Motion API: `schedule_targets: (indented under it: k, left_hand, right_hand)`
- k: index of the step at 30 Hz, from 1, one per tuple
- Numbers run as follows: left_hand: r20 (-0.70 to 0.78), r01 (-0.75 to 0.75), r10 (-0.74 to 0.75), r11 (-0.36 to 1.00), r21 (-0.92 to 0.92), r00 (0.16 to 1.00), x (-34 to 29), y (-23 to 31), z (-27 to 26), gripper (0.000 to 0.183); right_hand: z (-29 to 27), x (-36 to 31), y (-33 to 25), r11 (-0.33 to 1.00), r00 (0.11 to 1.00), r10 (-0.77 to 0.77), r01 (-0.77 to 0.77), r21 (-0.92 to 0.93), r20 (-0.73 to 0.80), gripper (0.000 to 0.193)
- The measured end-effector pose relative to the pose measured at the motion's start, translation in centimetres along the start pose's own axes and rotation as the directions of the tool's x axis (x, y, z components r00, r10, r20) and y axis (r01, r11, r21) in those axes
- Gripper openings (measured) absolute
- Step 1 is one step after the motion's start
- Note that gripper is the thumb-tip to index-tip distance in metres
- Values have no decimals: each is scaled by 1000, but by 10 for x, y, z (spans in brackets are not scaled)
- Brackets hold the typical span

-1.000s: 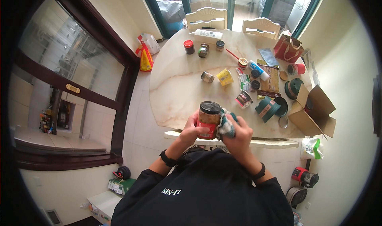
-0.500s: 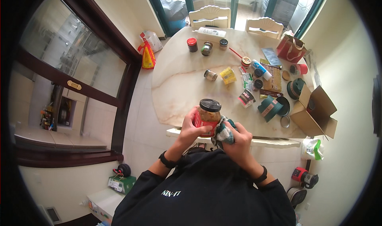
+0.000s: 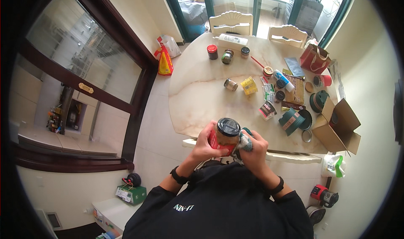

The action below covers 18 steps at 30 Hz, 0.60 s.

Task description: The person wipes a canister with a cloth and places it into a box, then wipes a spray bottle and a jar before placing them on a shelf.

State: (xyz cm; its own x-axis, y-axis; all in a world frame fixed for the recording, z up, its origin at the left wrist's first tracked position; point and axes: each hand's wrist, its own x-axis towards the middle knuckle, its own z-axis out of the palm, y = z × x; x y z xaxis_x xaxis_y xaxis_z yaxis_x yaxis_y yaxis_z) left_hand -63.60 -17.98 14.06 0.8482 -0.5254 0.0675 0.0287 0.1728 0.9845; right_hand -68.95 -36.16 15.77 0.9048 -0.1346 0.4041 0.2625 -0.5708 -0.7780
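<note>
My left hand [image 3: 203,144] is wrapped round a glass jar [image 3: 221,143] with a black lid and a red label, held up just in front of the table's near edge. The lid's top faces up and partly toward me. Bunched in my right hand [image 3: 256,151] is a green-and-white cloth [image 3: 245,143], pressed against the right side of the jar. Part of the cloth is hidden behind my right fingers.
On the marble-patterned table [image 3: 198,100] stand several jars, including a red-lidded jar [image 3: 212,52], and a yellow cup [image 3: 249,85]. Green pots [image 3: 291,121] and an open cardboard box [image 3: 336,127] lie at the right. A red bag [image 3: 314,59] stands far right.
The jar has tilted so that more of its lid top shows, and both hands have come slightly lower. The whole view has shifted a little, with the table appearing further right and down.
</note>
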Motion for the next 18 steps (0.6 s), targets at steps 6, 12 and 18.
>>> schedule_targets:
  k: [6, 12, 18]
  left_hand:
    - [2, 114, -119, 947, -300, 993, -1, -26, -20, 76]
    - [-84, 177, -206, 947, -267, 975, 14, -13, -18, 71]
    - [-34, -47, 44, 992, -116, 998, 21, -9, -7, 60]
  right_hand:
    - [5, 5, -1, 998, 998, -65, 65, 23, 14, 39]
    - [8, 15, -4, 1000, 999, -16, 16, -5, 48, 36]
    - [15, 23, 16, 999, 998, -49, 49, 15, -31, 39]
